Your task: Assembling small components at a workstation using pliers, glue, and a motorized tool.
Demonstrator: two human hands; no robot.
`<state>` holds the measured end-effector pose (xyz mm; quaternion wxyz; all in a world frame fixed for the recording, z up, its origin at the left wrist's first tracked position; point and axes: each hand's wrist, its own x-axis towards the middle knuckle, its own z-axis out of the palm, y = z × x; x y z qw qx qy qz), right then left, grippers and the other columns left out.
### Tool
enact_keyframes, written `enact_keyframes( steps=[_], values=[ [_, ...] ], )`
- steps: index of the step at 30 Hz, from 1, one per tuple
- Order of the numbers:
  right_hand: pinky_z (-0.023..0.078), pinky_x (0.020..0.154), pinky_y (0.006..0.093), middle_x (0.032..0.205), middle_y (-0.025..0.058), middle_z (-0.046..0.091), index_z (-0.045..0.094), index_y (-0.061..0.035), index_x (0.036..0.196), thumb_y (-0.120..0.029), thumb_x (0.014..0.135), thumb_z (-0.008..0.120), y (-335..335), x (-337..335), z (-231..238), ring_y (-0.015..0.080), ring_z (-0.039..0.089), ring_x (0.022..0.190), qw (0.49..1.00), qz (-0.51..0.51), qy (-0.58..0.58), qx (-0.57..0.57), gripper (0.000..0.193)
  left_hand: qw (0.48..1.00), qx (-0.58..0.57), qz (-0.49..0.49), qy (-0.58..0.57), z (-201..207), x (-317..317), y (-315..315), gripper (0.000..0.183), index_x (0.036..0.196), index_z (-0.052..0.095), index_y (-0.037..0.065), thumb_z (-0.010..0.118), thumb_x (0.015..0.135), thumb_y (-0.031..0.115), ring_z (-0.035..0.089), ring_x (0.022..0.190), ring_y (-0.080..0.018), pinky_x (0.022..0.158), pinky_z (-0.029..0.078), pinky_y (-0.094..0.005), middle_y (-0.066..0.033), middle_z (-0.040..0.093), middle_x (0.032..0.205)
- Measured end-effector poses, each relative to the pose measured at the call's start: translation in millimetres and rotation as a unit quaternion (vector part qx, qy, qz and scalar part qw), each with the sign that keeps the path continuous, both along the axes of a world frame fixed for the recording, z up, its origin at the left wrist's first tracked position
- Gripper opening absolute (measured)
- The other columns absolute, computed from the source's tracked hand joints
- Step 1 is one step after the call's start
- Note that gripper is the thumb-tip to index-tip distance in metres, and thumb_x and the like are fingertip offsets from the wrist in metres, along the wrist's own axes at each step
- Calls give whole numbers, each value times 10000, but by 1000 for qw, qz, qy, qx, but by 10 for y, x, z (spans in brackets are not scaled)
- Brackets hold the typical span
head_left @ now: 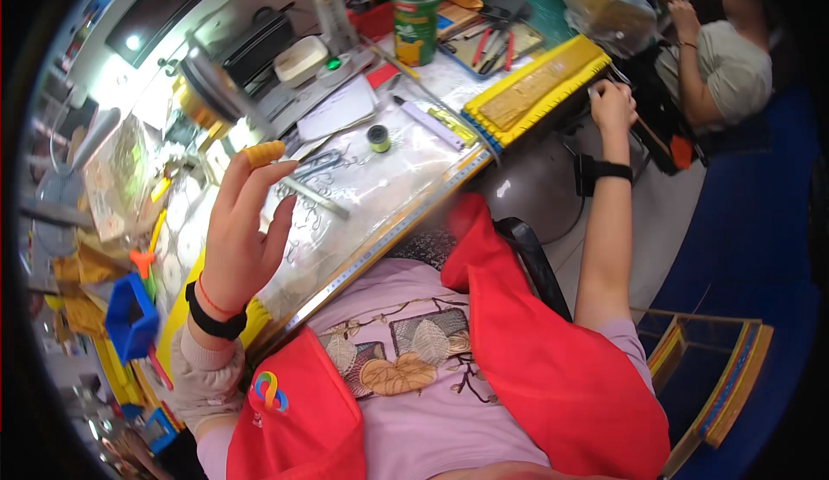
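Note:
My left hand (pixel 244 234) is raised over the left part of the table, its fingers apart and nothing in them. A yellow finger cot (pixel 264 153) covers one fingertip. Below and beyond it lie a pair of scissors (pixel 319 164) and a thin grey strip (pixel 315 197). At the right, my right hand (pixel 614 107) is off the table's edge with its fingers curled together; what they hold, if anything, is too small to make out. It is nearest to the end of a long yellow block (pixel 540 90) with a tan top and stitch-like edges, which sits at the table corner.
A small dark-green thread spool (pixel 378 138) and a pale purple marker (pixel 429 124) lie on the table (pixel 380 212). Farther back stand a green jar (pixel 416 22) and a tray of tools (pixel 490 47). Another person (pixel 721 70) is at the far right, above a blue floor (pixel 734 221).

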<state>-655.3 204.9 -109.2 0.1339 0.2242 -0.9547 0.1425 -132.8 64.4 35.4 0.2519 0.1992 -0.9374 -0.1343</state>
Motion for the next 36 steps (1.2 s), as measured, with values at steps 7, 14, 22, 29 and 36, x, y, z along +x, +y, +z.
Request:
enact_keyframes(
  steps=[7,14,22,29,36],
  values=[
    [403,951,427,1100,147,579,600,-13,1096,-86,789,698,-339,1966,682,332,535,1069,883,340,79,-315,330,995,55,36,-79,-310,416,-74,333,1108,565,8,650,789,-33,573,959,-304,835,475,-362,-149,557,1090],
    [442,930,416,1152,141,553,554,-48,1205,-101,736,730,-840,3063,540,355,524,1076,819,545,-44,-173,504,995,76,-1,-64,-361,550,9,392,1134,555,24,688,767,-6,589,884,-276,778,492,-347,-141,542,1104],
    [412,924,422,1167,127,548,525,-59,1307,-122,779,719,-772,3276,976,300,518,1027,804,569,14,-171,566,988,-80,125,45,182,1008,-651,379,1144,563,22,689,787,12,551,778,-263,714,460,-355,-137,532,923],
    [481,714,335,970,98,624,550,-34,1238,-162,840,663,-1306,3675,2100,225,591,766,570,787,-218,-97,433,820,-565,70,-66,245,1147,-2056,349,1219,585,20,627,916,189,631,892,-243,747,499,-334,-141,642,1032],
    [493,728,424,884,125,654,589,-18,1002,-205,829,655,-2629,3761,2150,322,633,840,697,695,-28,-174,263,985,104,134,43,547,566,-2224,205,1074,642,36,662,906,151,582,753,-71,708,479,-236,-9,667,830]
  ],
)
